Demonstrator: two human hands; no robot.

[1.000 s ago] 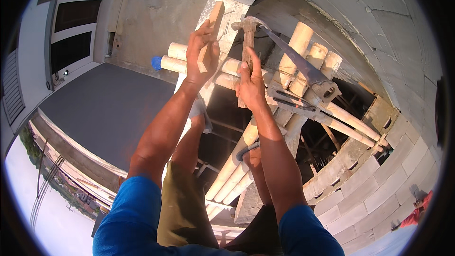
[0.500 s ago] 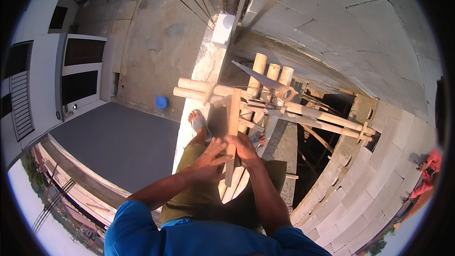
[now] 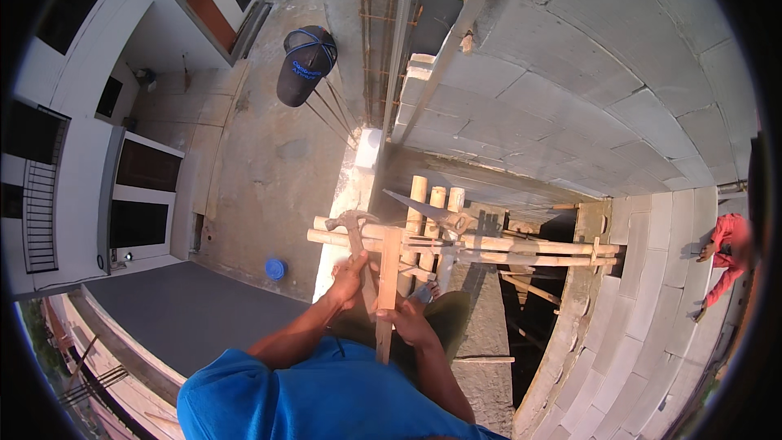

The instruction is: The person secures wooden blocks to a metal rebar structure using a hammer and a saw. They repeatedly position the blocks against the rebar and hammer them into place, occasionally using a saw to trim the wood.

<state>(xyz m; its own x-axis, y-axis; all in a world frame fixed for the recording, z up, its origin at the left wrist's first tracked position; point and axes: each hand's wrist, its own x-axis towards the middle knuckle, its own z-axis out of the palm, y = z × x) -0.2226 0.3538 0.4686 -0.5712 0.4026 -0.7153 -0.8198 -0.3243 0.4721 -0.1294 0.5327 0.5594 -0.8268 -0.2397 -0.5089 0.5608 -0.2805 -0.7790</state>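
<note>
My left hand (image 3: pixel 349 279) is closed around the wooden handle of a claw hammer (image 3: pixel 352 220), whose metal head points up and away from me. Beside it, my right hand (image 3: pixel 410 324) grips a flat wooden strip (image 3: pixel 389 265) near its lower part, holding it roughly upright in front of my body. Just beyond the strip, a handsaw (image 3: pixel 428 212) lies across bamboo poles (image 3: pixel 418 195) that are laid crosswise over each other. My fingertips on the far side of the strip and handle are partly hidden.
Long bamboo poles (image 3: pixel 538 246) span a dark opening (image 3: pixel 533 318) at the right. Grey block walls (image 3: pixel 521 114) rise beyond and at the right, where a person in red (image 3: pixel 727 240) is. A cap (image 3: pixel 307 65) hangs on rods; a blue bucket (image 3: pixel 275 269) stands lower left.
My left hand, earlier open against the wooden strip, now holds the hammer. My right hand has kept the strip. The view has tilted up, showing the cap and more wall.
</note>
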